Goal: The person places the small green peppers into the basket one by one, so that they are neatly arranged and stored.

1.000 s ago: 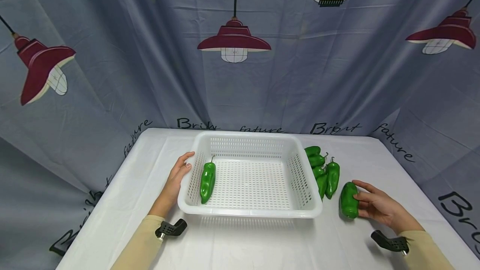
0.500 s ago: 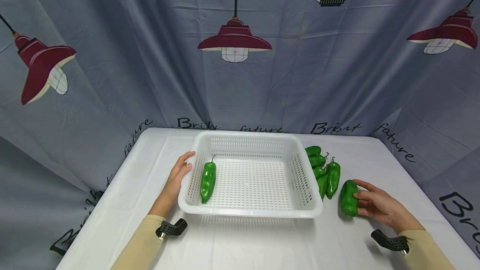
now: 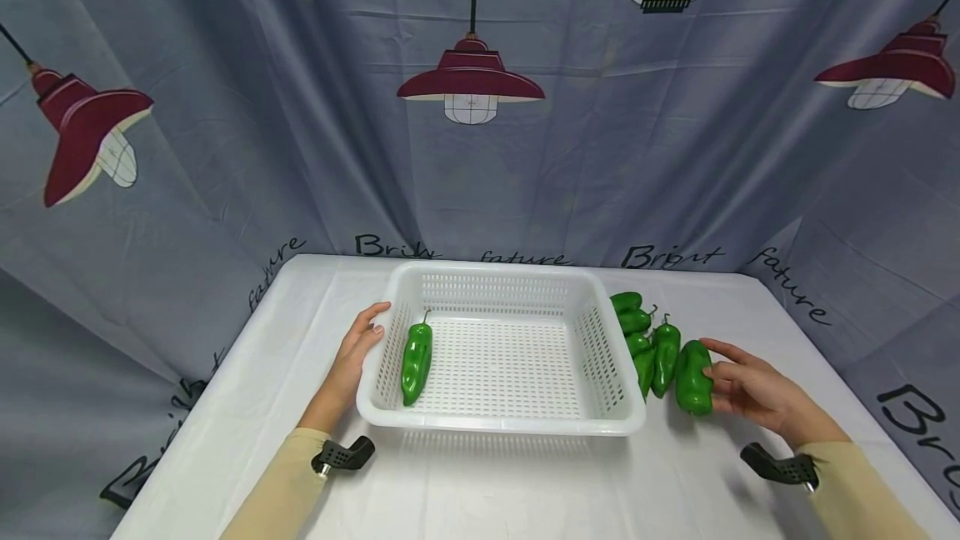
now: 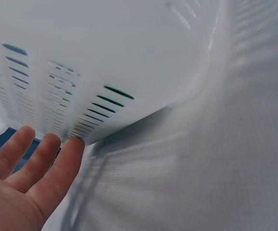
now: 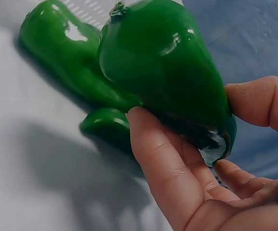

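Note:
My right hand (image 3: 757,390) pinches a glossy green pepper (image 3: 693,377) between thumb and fingers, just right of the other peppers. In the right wrist view the held pepper (image 5: 163,67) overlaps another green pepper (image 5: 62,53) lying beyond it. My left hand (image 3: 352,357) rests against the left side of a white perforated plastic basket (image 3: 498,425). Its fingertips touch the slotted outer wall (image 4: 105,53) in the left wrist view, with the fingers only slightly bent. One long green pepper (image 3: 417,363) lies inside the basket near its left wall, stem pointing away.
Several more green peppers (image 3: 666,357) lie bunched against the basket's right side, partly hidden by its rim. A white cloth covers the table (image 3: 510,494). Behind it hangs a grey-blue curtain (image 3: 315,107) printed with lamps. Each wrist carries a black camera mount (image 3: 343,453).
My right hand has moved away from me and slightly left with its pepper, bringing it beside the bunched peppers. The left hand and the basket have stayed put.

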### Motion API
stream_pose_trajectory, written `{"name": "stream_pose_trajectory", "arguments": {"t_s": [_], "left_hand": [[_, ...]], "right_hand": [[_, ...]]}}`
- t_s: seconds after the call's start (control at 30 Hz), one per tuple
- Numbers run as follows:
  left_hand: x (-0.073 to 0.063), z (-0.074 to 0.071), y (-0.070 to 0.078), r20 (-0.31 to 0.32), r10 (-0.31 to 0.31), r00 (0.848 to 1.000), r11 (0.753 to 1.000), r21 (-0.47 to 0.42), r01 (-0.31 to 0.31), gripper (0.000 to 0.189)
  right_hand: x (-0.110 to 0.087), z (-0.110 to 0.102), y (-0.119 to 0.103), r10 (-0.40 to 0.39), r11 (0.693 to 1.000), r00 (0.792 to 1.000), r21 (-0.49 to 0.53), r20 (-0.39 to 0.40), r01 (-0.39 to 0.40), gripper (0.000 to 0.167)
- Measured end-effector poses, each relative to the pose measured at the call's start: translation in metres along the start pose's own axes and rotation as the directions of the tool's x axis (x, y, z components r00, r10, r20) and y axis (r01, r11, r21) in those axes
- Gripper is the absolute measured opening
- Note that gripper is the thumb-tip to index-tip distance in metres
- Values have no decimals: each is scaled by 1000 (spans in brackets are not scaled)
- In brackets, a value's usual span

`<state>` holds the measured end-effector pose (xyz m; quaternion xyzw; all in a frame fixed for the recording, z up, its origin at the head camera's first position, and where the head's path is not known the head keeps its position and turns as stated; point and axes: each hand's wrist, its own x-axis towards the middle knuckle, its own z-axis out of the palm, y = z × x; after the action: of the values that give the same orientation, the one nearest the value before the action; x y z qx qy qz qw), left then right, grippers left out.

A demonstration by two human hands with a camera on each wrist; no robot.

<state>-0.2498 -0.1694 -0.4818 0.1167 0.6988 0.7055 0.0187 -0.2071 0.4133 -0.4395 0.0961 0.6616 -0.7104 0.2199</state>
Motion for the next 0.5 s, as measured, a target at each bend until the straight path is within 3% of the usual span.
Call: {"name": "stream_pose_trajectory", "arguments": {"t_s": [0.5], "left_hand": [[0,0,1,4,9,1000,1000,10,-9,47]], "right_hand": [[8,21,-35,-60,998,997,-34,58,62,73]]}}
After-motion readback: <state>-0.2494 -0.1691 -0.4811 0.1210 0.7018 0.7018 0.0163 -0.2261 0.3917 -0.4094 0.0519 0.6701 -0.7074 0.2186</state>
